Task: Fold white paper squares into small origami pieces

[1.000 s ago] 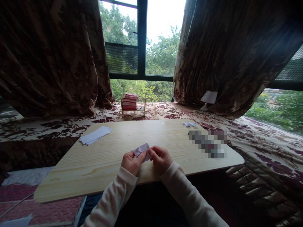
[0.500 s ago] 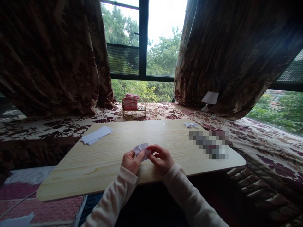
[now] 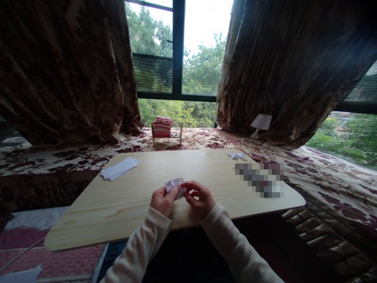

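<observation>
Folded white paper (image 3: 174, 184), small and creased, held up over the near middle of the counter (image 3: 132, 208). Left hand (image 3: 161, 202) grips it from the near left, thumb lying across the near face, fingers mostly hidden behind. Right hand (image 3: 202, 199) at the paper's right edge: fingers bent, a gap showing between thumb and forefinger, tips at the sheet; cannot tell whether they pinch it or only touch. Both wrists in pale long sleeves (image 3: 138, 249).

Counter top pale wood-grain, corners rounded. Far left on it, a few long white paper strips (image 3: 120, 169), overlapping, slightly fanned. Far right edge, small folded white paper pieces (image 3: 236, 155). Nearer than these, at right, a pixelated patch (image 3: 259, 181); contents unreadable.

Beyond the counter, a ledge under floral cloth (image 3: 200, 135). On it, a small rack (image 3: 180, 135) bearing stacked red-and-white striped cloths (image 3: 162, 127); well to the right, a white-shaded lamp (image 3: 261, 122), tilted in view. Dark patterned curtains (image 3: 64, 70) flank the window (image 3: 178, 51); green trees outside.
</observation>
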Available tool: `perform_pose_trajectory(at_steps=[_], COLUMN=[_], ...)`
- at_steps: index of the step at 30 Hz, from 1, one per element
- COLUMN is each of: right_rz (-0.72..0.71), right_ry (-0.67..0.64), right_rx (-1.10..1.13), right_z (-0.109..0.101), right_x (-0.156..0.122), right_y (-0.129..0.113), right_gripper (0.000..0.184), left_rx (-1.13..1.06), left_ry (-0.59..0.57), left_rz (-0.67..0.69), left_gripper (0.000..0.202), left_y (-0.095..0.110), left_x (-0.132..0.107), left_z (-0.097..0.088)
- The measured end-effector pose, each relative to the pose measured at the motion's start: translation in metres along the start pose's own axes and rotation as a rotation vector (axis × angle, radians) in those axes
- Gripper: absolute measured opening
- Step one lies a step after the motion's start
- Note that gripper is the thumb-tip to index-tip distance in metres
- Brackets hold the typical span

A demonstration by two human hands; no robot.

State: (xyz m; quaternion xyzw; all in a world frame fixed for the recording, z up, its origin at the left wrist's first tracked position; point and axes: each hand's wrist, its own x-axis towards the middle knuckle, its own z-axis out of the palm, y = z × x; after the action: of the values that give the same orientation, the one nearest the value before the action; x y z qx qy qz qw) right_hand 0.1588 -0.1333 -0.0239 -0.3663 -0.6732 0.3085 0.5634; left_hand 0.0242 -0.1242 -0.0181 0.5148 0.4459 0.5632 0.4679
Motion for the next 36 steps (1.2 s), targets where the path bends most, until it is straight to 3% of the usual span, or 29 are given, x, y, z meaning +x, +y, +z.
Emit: perform_pose_trajectory(at_steps=[11,21,36], right_rz=[0.006,0.024,0.063], right_ry=[0.037,0.039,0.061], right_rx=[-0.11,-0.107,-0.117], right_z=[-0.001,-0.002,-0.001], right_x=[0.001,0.001,-0.001], right_y=[0.0,-0.011,-0.003], right_gripper=[0.005,0.005,0.008], left_rx=[0.096,0.132,0.177], left_ry=[-0.041,-0.045,-0.045], left_rz=[0.051,0.036,0.049], left_gripper=[0.03,0.027,0.025], left_y=[0.001,0.008,0.008], left_x=[-0.002,-0.006,-0.007], left_z=[0.0,0.001,0.003])
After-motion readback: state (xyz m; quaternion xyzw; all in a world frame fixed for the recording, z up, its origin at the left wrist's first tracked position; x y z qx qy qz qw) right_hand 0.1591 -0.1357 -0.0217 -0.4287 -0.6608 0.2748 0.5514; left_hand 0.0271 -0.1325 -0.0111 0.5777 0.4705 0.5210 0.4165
